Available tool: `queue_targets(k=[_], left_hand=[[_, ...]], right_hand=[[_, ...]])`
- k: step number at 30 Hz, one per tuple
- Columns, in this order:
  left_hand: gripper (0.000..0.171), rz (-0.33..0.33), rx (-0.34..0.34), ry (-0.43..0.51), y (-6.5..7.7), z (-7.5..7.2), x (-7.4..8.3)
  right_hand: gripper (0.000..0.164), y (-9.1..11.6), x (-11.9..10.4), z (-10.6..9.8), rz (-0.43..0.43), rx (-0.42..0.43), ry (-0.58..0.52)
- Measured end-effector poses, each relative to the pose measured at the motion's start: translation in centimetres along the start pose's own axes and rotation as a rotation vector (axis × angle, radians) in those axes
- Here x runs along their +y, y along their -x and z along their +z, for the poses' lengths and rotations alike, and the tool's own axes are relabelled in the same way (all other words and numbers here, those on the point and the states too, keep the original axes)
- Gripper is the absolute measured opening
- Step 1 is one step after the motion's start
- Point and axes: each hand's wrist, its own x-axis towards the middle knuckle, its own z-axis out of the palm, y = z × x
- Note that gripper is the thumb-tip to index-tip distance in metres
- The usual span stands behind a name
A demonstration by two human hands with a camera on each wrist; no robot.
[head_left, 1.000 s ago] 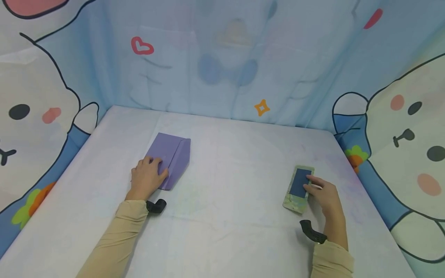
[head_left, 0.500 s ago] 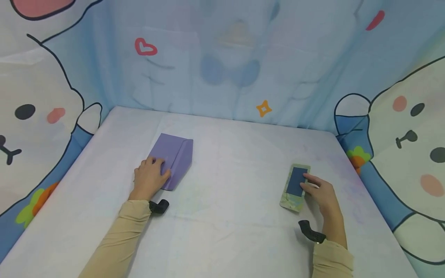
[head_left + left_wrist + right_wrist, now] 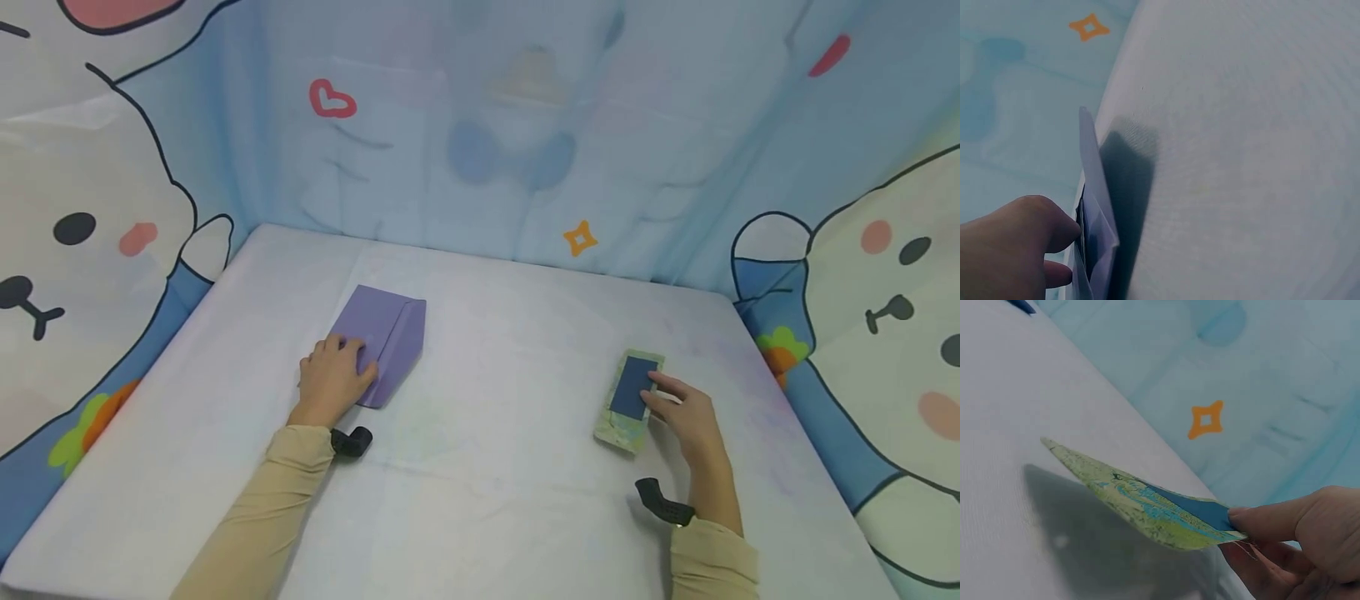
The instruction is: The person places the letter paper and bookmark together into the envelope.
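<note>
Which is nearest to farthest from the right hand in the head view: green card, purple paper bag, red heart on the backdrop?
1. green card: pinched by the right hand, at the table's right.
2. purple paper bag: across the table at left, under the left hand.
3. red heart: on the backdrop, upper left, beyond the bag.

purple pouch point(image 3: 1094, 206) cut off at bottom edge — left hand point(image 3: 1004, 250) cropped, fingertips hidden behind it
</note>
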Motion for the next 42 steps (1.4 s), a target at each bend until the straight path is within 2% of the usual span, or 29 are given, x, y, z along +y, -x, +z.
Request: queue_targets(k=[6, 12, 19, 21, 26, 29, 32, 37, 42], left_hand=[[0.049, -0.003, -0.005, 0.004, 0.0, -0.1, 0.0], [0.049, -0.004, -0.001, 0.008, 0.0, -0.1, 0.0], [0.049, -0.01, 0.0, 0.004, -0.1, -0.1, 0.1], [0.049, -0.013, 0.001, 0.006, -0.2, 0.0, 0.2], [0.05, -0.014, -0.012, 0.011, -0.4, 0.4, 0.8], [0.05, -0.011, -0.021, 0.006, -0.6, 0.7, 1.3], [0.049, -0.01, -0.022, -0.003, -0.7, 0.9, 1.7], [0.05, -0.013, -0.034, -0.015, -0.9, 1.0, 2.3], [0.05, -0.02, -0.028, -0.021, -0.9, 0.8, 2.5]], right_hand=[[0.059, 0.0, -0.6, 0.4, -0.045, 0.0, -0.008], [0.058, -0.1, -1.1, 0.6, -0.045, 0.005, -0.016], [0.063, -3.4, 1.2, 0.9, -0.076, 0.032, -0.005], [0.062, -3.8, 1.0, 0.9, -0.075, 0.026, -0.015], [0.062, -6.9, 2.5, 0.9, -0.102, 0.041, -0.021], [0.063, -7.6, 2.4, 1.0, -0.113, 0.046, -0.028], [0.062, -7.5, 1.6, 1.1, -0.128, 0.046, -0.047], [0.061, -5.2, -1.3, 1.1, -0.168, 0.016, -0.105], [0.058, -2.9, -4.4, 2.0, -0.18, -0.026, -0.156]])
